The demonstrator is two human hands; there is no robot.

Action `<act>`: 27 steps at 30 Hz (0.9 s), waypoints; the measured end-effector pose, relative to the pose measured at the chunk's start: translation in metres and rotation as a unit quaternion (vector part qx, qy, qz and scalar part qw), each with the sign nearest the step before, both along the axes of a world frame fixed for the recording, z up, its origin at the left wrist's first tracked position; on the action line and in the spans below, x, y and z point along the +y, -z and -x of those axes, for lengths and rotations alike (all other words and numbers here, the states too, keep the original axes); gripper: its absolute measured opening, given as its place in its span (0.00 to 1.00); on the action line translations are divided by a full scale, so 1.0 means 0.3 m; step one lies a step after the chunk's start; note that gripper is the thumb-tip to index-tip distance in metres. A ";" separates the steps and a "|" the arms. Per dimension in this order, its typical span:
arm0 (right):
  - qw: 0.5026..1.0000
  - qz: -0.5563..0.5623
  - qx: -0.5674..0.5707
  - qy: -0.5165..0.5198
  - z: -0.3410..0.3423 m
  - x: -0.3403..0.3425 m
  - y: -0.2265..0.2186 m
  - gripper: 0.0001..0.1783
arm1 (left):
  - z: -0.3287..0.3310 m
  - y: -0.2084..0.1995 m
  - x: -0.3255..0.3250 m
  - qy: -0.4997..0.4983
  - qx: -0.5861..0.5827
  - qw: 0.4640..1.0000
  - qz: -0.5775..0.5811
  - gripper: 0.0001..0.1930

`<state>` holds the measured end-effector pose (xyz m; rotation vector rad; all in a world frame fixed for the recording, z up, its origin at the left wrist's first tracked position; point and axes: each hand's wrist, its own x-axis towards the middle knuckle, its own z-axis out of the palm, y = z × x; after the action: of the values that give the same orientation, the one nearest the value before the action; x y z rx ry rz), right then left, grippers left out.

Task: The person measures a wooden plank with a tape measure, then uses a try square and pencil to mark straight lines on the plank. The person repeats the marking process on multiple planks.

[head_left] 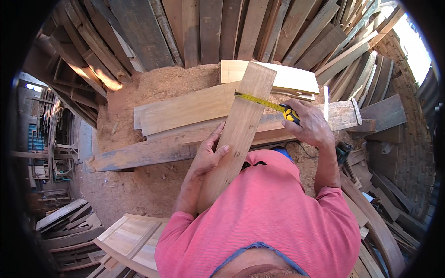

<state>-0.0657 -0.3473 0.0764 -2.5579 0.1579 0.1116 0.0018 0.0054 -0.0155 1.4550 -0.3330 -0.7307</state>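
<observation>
A long wooden plank (245,111) slants up and away from my body, its far end over the stacked boards. My left hand (211,150) grips the plank's left edge, fingers on the edge and thumb on its face. My right hand (311,121) is closed round a yellow and black tape measure (290,114), just right of the plank. From its case the yellow blade (259,100) runs out leftward across the plank's width, with its tip at the left edge. My right palm hides part of the case.
Pale boards (185,109) lie stacked beneath the plank on a long rough beam (139,155). Many upright planks (211,32) lean along the far side. Sawdust (167,76) covers the ground. A panelled wooden piece (132,236) lies at lower left; timber (378,222) is piled at right.
</observation>
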 end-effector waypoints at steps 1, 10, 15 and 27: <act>1.000 -0.001 0.013 -0.006 -0.003 0.015 -0.008 0.32 | 0.001 -0.016 -0.009 0.000 0.006 1.000 0.004 0.42; 0.999 -0.005 0.052 0.001 0.008 0.057 0.005 0.34 | -0.009 -0.006 -0.003 -0.008 0.000 1.000 0.007 0.43; 0.999 -0.003 0.044 -0.006 0.008 0.053 0.017 0.33 | -0.024 0.021 0.008 -0.008 -0.001 1.000 0.011 0.43; 0.998 -0.008 0.061 0.000 -0.004 0.046 0.010 0.33 | -0.049 0.026 -0.003 0.000 0.018 1.000 0.017 0.43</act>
<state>-0.0646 -0.3333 0.0734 -2.5357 0.2040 0.2685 0.0165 0.0045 -0.0232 1.4076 -0.3164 -0.7467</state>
